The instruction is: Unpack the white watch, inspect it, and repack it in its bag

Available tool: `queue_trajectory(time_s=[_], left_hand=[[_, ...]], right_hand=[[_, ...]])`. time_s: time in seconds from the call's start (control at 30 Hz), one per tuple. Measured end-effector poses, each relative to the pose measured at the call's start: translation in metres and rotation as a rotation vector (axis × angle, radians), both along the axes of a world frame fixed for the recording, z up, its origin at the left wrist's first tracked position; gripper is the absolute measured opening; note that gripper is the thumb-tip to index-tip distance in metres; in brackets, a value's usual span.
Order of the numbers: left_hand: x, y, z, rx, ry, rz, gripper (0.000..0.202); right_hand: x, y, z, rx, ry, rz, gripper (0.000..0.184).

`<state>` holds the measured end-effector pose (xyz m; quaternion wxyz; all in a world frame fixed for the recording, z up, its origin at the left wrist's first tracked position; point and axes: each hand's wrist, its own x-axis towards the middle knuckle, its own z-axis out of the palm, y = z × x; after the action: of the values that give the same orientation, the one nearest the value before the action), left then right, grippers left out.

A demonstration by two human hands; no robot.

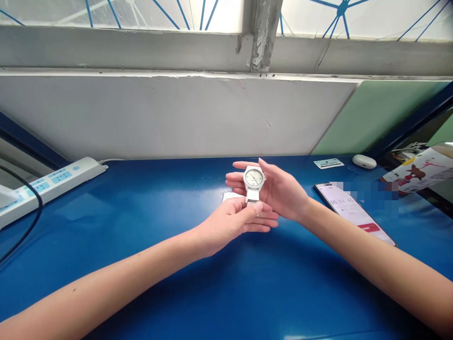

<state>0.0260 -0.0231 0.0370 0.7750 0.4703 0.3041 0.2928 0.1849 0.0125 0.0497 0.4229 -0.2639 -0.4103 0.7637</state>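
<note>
A white wristwatch (254,178) with a round pale dial faces me above the middle of the blue table. My left hand (226,219) pinches its white strap below the dial, thumb on top, with the other fingers stretched out underneath. Behind the watch is my right hand (283,191), palm turned toward it and fingers extended to the left. Whether the right fingers touch the back of the watch I cannot tell. A small white item in what looks like clear wrapping (230,194) lies on the table, partly hidden by both hands.
On the right, a phone (354,212) showing a timer lies beside my right forearm. Beyond it are a white card (328,163), a white rounded case (364,161) and a printed bag (421,167). A power strip (53,182) and black cable (37,212) occupy the left.
</note>
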Motion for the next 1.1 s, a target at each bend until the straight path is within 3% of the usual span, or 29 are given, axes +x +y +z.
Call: queue_trajectory(time_s=[0.13,0.43,0.7,0.97,1.1], left_hand=[[0.000,0.001,-0.003,-0.044,0.033,0.023,0.038],[0.001,-0.003,-0.005,-0.036,0.082,-0.003,0.041],[0.002,-0.008,-0.005,-0.042,0.094,-0.015,0.041],[0.001,-0.003,-0.004,-0.066,0.095,0.036,0.044],[0.000,-0.001,-0.003,0.067,0.138,0.071,0.041]], right_hand=[[0.006,0.004,0.005,-0.038,0.085,0.113,0.052],[0.006,0.004,0.005,-0.054,0.114,0.120,0.058],[0.009,0.003,0.010,-0.048,0.144,0.237,0.069],[0.010,0.002,0.013,0.044,0.092,0.195,0.065],[0.008,0.001,0.013,0.096,-0.009,0.092,0.054]])
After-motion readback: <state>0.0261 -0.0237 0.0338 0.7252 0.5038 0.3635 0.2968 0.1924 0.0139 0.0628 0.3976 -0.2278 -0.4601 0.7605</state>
